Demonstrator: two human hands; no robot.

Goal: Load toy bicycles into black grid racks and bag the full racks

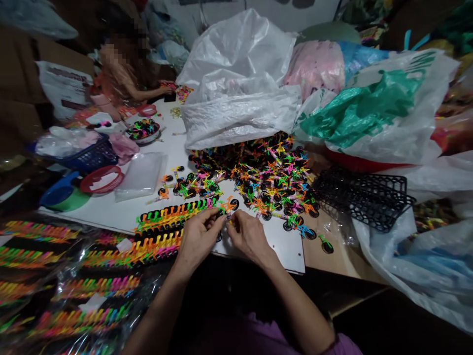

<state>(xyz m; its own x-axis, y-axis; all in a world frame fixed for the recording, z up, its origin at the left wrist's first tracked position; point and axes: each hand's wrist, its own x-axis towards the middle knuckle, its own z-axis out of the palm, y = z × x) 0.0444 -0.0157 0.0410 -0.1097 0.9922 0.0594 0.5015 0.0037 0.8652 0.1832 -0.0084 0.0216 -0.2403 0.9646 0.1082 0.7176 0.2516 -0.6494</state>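
Close to the table's front edge, my left hand (200, 234) and my right hand (250, 233) meet with fingertips pinched. Between them is a small plastic toy bicycle (229, 204), orange with a black wheel; the fingers cover its lower part. Rows of similar colourful toy bicycles (158, 241) stand packed side by side just left of my left hand. Beyond both hands spreads a loose pile of toy bicycles (273, 182), with a smaller cluster (195, 185) left of it.
A big white sack (240, 93) stands behind the pile. Black plastic grids (364, 197) lie at right, beside plastic bags. Clear bags (140, 175), a red basket (101, 180) and a blue basket (88, 155) sit left. Bagged rows (88, 286) fill the lower left. Another person works at the far left.
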